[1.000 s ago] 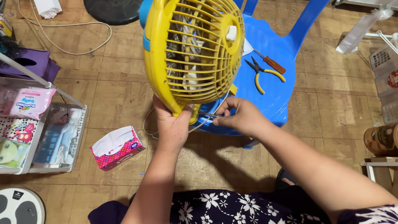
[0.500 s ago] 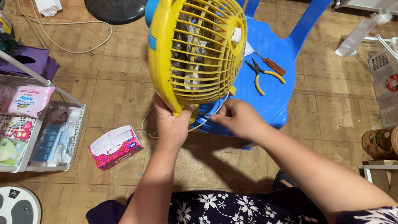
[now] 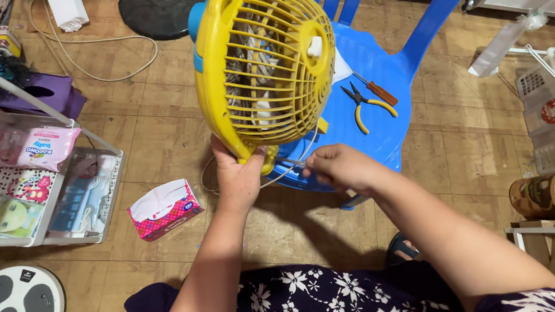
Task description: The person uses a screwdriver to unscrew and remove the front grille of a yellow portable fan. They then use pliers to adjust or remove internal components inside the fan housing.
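Left of the blue chair (image 3: 383, 93), a pink tissue box (image 3: 165, 209) lies on the floor. The left hand (image 3: 241, 176) grips the bottom rim of the yellow fan (image 3: 265, 66), held tilted above the chair's front edge. The right hand (image 3: 337, 167) pinches a thin white wire (image 3: 280, 174) under the fan. A hard tug could snap the wire; a slack grip could drop the fan onto the pliers (image 3: 364, 101) on the seat.

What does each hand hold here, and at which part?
The left hand grips the small yellow plastic fan at its bottom edge. The right hand pinches its thin white cord just below.
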